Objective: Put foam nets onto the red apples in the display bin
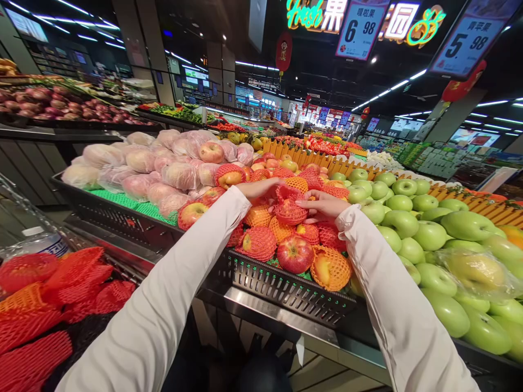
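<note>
- Gripping a red foam-net bundle point(289, 209) between both hands, just above the netted apples; what is inside it is mostly hidden.
- Right hand point(321, 206): thumb and fingers pinched on the bundle's right side.
- Left hand point(261, 190): fingers curled on its upper left side, tips partly hidden.
- Bundle sits near the middle of the apple pile, well back from the front wall of the black crate point(286, 291).
- Front edge: bare red apple point(295, 253) and orange-netted apple point(330, 268) close to that wall, between the forearms.
- Open room: air above the hands and between the sleeves; tight below and at the sides, fruit packed all round.
- Left side: plastic-wrapped fruit point(141, 159) heaped on green matting.
- Right side: loose green apples point(430, 234), some near the right sleeve point(392, 294).
- Behind: yellow picket divider point(337, 165).
- Surface: crates stand on a desk point(261, 308) with a steel front strip.
- Lower left: red foam nets point(32, 310) and a bottle point(44, 242).
- Room: shop, dark ceiling, strip lights, red onions point(53, 103) far left, price signs point(362, 30) and glowing lettering point(304, 13) overhead.
</note>
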A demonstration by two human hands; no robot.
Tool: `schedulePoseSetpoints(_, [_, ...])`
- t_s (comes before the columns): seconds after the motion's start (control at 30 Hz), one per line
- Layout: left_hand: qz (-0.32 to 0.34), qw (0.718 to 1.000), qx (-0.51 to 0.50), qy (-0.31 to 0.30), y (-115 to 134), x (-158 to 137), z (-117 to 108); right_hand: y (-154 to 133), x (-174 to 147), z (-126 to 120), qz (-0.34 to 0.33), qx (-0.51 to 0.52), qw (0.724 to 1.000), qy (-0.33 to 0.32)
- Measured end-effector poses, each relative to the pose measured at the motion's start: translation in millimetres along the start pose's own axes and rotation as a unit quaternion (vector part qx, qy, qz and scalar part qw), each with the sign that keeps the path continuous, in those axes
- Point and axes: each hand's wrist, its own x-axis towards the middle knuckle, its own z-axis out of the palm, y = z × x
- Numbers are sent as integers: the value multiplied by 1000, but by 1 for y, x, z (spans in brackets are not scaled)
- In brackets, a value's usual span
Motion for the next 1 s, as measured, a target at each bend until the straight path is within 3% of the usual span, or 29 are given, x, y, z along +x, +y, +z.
schedulePoseSetpoints(0.13, [-3, 999, 22, 28, 6, -6, 3, -4, -2, -2, 6, 33, 999, -27])
schedulePoseSetpoints(0.33, [26, 986, 162, 12, 13, -6, -3, -8, -4, 0, 9, 66, 998, -6])
schedulePoseSetpoints(0.53, [22, 979, 193, 64, 8, -5, -4, -9, -1, 1, -37, 106, 993, 36])
schedulePoseSetpoints(0.67, [42, 987, 155, 24, 7, -6, -4, -10, -2, 2, -42, 130, 990, 45])
schedulePoseSetpoints(0.87, [27, 992, 82, -90, 4, -4, -6, -12, 1, -6, -29, 171, 983, 67])
schedulePoseSetpoints(1.0, [33, 991, 100, -86, 3, -2, -7, -13, 1, -7, -8, 124, 992, 29])
